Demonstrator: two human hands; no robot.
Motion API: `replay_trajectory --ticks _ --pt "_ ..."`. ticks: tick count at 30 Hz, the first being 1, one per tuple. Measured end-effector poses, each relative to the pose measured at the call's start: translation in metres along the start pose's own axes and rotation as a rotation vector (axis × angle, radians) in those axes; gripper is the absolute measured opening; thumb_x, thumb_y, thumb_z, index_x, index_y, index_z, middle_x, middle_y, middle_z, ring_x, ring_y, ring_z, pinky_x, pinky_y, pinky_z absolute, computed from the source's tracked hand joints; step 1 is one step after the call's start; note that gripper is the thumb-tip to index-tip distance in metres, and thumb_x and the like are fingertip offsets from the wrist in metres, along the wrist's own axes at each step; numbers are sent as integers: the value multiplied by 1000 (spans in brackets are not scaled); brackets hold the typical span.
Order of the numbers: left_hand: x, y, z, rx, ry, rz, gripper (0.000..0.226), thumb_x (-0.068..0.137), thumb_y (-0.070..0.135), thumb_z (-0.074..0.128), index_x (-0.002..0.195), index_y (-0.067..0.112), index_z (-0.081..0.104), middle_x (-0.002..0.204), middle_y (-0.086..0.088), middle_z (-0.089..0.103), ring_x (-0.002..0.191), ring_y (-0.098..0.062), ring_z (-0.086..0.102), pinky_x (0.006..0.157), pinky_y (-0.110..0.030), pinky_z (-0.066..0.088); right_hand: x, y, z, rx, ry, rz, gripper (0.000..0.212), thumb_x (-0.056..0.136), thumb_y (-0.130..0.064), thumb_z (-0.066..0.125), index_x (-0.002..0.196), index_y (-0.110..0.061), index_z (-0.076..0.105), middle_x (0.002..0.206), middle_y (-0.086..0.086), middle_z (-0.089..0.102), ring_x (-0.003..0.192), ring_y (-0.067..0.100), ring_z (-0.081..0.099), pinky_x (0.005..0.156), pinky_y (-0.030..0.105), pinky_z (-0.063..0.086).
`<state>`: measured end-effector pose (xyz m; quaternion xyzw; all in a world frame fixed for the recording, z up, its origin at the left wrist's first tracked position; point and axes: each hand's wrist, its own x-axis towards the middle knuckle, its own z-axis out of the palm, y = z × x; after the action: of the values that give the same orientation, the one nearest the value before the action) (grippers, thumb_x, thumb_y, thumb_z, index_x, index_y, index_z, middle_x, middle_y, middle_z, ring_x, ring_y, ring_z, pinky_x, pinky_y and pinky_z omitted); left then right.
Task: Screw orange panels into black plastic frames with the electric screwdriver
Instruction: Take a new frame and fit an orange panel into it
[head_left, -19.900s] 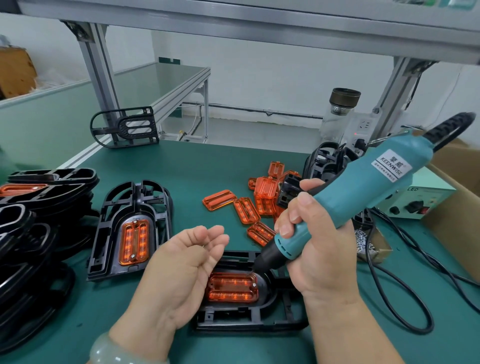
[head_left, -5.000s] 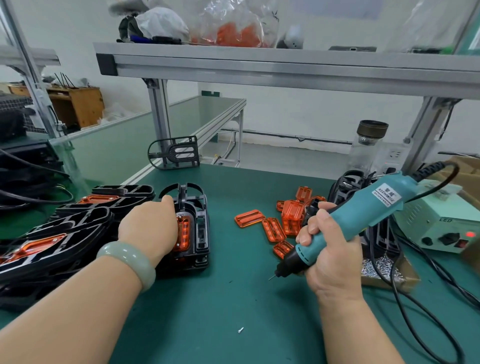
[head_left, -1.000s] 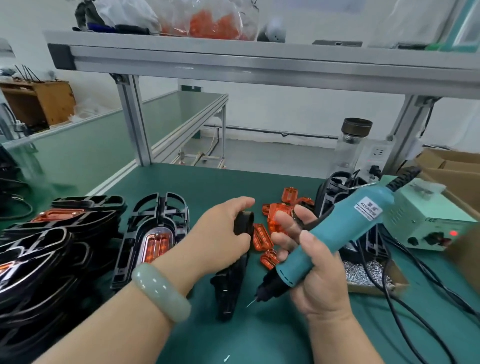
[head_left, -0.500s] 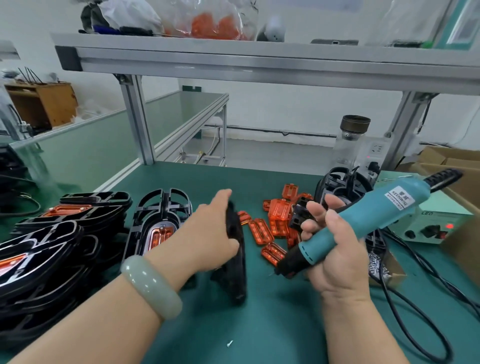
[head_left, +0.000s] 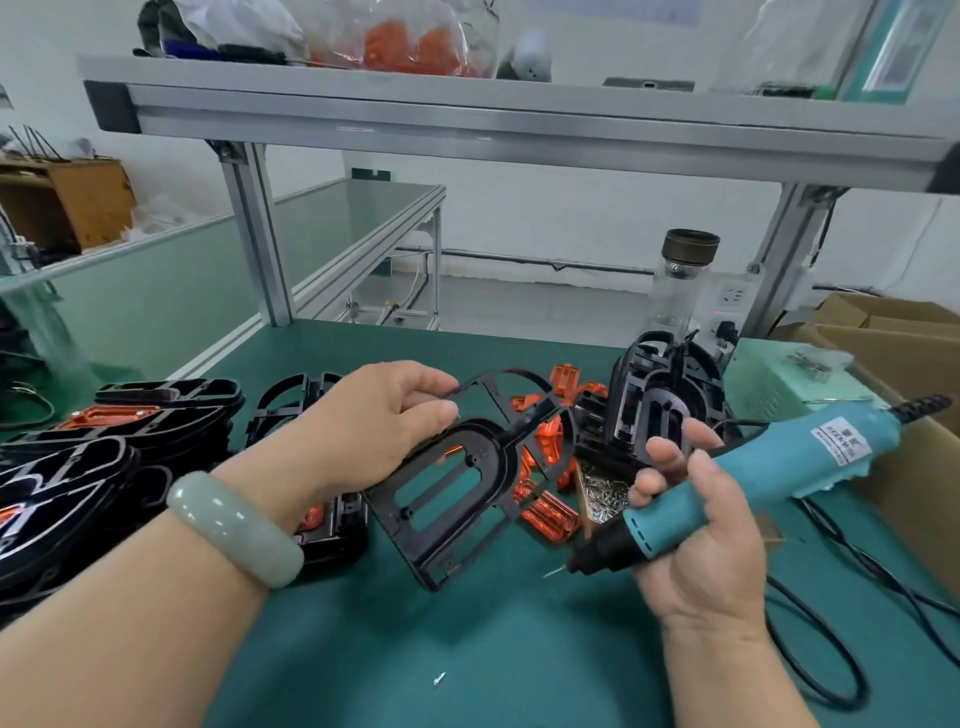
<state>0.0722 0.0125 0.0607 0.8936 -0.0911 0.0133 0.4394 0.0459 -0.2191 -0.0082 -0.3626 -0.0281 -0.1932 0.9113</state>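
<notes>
The left hand (head_left: 379, 421) has its fingers curled round the rim of an empty black frame (head_left: 457, 483) and holds it tilted off the green mat (head_left: 509, 649), out in front of its knuckles. The right hand (head_left: 696, 530) is wrapped round the barrel of the electric screwdriver (head_left: 753, 478), bit aimed down towards the frame's lower corner. The orange panels (head_left: 545, 512) lie heaped just beyond the frame, between the two hands, and a tray of screws (head_left: 602, 488) sits beside the right hand's fingertips.

To my eye the frame is being readied for a panel. It wants laying flat, screw holes up, with the panel pressed fully into the slotted opening before the bit goes in upright. One loose screw (head_left: 439, 678) lies below both wrists, worth minding.

The screwdriver carries a white label (head_left: 840, 439); its print is too blurred to read.
</notes>
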Motion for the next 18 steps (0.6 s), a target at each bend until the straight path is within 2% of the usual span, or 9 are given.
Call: replay_trajectory --ticks 3,8,13,18 --pt "2 -2 -1 -101 -91 -20 16 92 22 59 97 37 60 84 21 72 75 0 69 60 -8 48 0 -1 -3 11 7 -5 22 92 -13 45 96 -22 64 74 1 66 53 9 53 52 16 46" --pt "14 -1 -2 64 -285 -8 19 86 22 66 98 36 66 88 14 74 81 -2 68 78 -15 49 3 -7 -7 10 -11 -33 24 92 -14 42 95 -23 64 74 -1 65 54 8 52 53 16 46" --pt "26 5 15 241 -548 7 20 84 25 69 96 42 66 89 15 73 80 4 64 80 -12 46 3 -14 -12 32 -69 -40 30 90 -17 40 91 -26 68 75 -2 65 52 8 53 53 16 45" --pt "29 -4 38 437 -545 28 28 87 26 64 112 36 67 97 17 70 89 -1 63 85 -14 43 4 -15 -12 51 -74 -24 25 87 -19 41 94 -25 64 74 -3 64 51 7 53 53 15 45"
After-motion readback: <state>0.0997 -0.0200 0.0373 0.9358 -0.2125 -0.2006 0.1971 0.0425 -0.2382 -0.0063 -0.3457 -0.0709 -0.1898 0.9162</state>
